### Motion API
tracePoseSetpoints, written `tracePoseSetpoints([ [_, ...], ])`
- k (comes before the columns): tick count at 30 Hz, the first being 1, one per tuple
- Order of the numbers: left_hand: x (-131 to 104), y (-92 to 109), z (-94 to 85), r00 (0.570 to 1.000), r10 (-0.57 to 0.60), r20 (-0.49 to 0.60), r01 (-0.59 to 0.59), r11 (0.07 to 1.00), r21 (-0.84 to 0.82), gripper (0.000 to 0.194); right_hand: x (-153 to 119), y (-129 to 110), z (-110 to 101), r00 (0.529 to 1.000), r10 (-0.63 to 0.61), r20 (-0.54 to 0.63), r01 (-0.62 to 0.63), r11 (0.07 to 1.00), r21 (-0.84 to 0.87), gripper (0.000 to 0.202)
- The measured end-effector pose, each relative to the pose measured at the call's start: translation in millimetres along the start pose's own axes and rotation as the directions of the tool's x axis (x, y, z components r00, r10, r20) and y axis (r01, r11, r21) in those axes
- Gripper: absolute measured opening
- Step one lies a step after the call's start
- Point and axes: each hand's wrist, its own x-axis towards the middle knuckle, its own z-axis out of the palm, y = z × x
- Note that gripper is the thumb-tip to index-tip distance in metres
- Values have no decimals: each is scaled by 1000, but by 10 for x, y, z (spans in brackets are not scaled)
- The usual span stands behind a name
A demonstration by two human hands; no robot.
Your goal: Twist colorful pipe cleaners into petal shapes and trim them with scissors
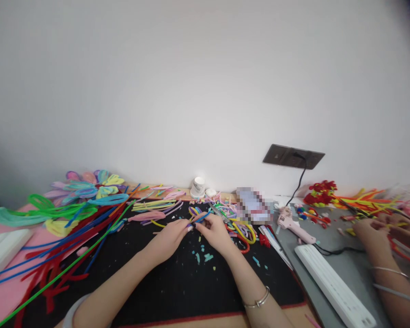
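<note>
While both arms reach in over the black mat (177, 291), the two hands come close together near its middle. The left arm (123, 282) slants up from the bottom left, with a pale sleeve (73, 313) pushed near the elbow. The right arm (248, 275) leans the other way and has a shiny bracelet (258, 304) on it. The right hand (214, 231) has its fingers curled and pinches a blue pipe cleaner (202, 217), which is up between the hands. The left hand (174, 234) points its bent fingers at the same spot, but I cannot tell what its fingertips pinch. Little blue-green scraps (208, 258) lie on the mat just below. A paper cup (198, 187) stands behind, near the wall (191, 91). Off to the right, another person's hands (372, 234) are busy too.
</note>
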Motion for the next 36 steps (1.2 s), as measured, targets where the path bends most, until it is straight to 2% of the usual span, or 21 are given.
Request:
tracePoseSetpoints([
  [4,-19,55,-30,1000,24,-12,-24,1000,2,31,-11,33,-2,999,40,14,-41,998,41,19],
  [8,-34,65,-19,1000,3,-16,-3,1000,0,32,-17,23,6,1000,-4,-2,4,998,56,16],
  [14,-40,27,24,1000,-1,21,0,1000,22,28,3,-53,-23,990,-140,-12,138,983,-123,13],
  [17,-45,30,21,999,-29,29,29,1000,10,28,5,-58,-37,985,-169,-19,165,975,-152,13],
  [24,-47,20,23,997,-57,44,57,998,-4,28,-1,-27,-39,993,-119,11,120,986,-118,14],
  [29,-43,-19,35,998,-10,61,8,999,36,27,10,-8,-57,994,-108,35,111,988,-107,10],
  [36,-23,-5,16,997,58,60,-61,996,58,27,5,-15,-90,986,-108,126,135,965,-223,11],
])
